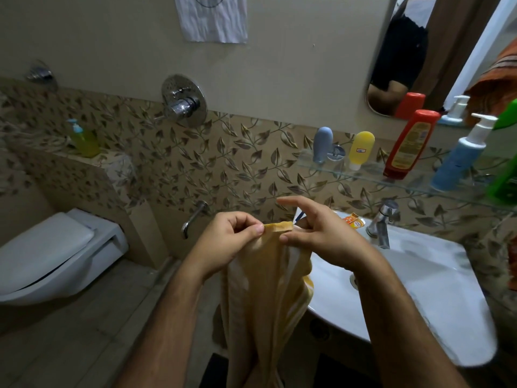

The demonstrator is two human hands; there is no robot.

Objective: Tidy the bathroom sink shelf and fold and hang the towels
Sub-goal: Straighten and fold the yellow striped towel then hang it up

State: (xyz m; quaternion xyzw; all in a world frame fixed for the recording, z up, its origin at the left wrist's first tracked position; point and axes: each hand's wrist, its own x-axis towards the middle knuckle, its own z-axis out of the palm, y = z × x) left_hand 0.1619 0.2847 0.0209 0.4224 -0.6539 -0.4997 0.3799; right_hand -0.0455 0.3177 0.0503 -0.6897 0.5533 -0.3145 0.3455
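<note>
A yellow towel [263, 298] with pale stripes hangs down in front of me, left of the white sink [414, 298]. My left hand [232, 242] pinches its top hem between thumb and fingers. My right hand [321, 233] pinches the same hem just to the right, its index finger stretched out above. The glass shelf [363, 175] on the wall holds a grey tube [322, 144], a yellow tube [361, 149], a red bottle [408, 144], a blue-and-white pump bottle [461, 158] and a green bottle [503, 175].
A chrome tap [382, 222] and an orange packet [353, 221] sit at the back of the sink. A toilet [53, 253] stands at the left, with a green pump bottle [84, 141] on the ledge above. A mirror [402, 57] and an orange towel [500, 77] are at upper right. A white cloth [214, 18] hangs high on the wall.
</note>
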